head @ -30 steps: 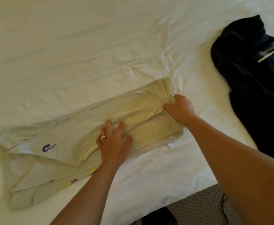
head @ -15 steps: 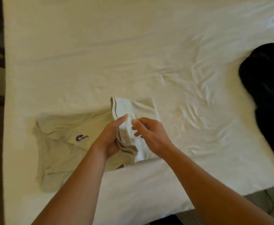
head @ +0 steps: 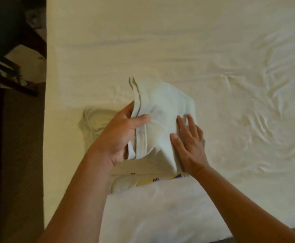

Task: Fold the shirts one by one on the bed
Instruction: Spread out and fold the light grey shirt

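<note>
Shirt (head: 162, 109) between hands: left (head: 120, 135) grips hem, right (head: 189, 146) flat on fold.

Head view, steeply down, close above bed (head: 178, 41)

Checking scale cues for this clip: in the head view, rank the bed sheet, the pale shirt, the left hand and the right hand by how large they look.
1. Bed sheet, largest by far.
2. Pale shirt.
3. Left hand and right hand: they look alike, so unranked.

dark furniture (head: 6, 41), perhaps carpeted floor (head: 20, 155)
</note>
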### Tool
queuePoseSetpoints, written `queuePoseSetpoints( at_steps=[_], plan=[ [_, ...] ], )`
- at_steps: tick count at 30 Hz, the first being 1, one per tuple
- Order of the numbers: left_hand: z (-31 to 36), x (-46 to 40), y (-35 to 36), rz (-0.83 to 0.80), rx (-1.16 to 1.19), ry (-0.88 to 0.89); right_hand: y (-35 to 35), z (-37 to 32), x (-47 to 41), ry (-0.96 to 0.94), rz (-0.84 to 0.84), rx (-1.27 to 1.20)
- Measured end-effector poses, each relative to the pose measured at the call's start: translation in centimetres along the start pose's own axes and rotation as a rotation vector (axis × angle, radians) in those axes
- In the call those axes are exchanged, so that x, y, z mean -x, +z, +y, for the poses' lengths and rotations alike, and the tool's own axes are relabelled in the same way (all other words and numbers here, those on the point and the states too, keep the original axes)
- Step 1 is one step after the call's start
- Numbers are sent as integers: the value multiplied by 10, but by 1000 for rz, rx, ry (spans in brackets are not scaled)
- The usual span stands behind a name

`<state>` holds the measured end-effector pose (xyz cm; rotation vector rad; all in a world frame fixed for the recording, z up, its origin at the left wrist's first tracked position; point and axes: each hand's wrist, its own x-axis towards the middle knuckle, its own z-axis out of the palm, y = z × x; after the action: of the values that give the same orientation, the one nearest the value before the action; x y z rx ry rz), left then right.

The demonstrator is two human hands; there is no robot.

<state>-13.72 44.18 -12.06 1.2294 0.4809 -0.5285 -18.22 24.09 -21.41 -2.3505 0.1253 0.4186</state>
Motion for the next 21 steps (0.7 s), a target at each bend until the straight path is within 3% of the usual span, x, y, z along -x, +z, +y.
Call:
queuePoseSetpoints(
  at_steps=[3,7,12,18,21],
  plan=[
    [-7,13,-76,125,76,-54,37,-29,-2,-86,-89,221],
    [-58,17,-142,238,146,-296,82,-25,-1,-152,-256,564],
    [-76,16,-164,212,144,-313,81,-21,-2,-158,-282,594],
    [-81,38,-160,262,-218,-482,63,-22,-2,-195,-300,570],
    [-84,45,-162,327,-108,-476,55,-14,8,-344,-232,535]
  ],
)
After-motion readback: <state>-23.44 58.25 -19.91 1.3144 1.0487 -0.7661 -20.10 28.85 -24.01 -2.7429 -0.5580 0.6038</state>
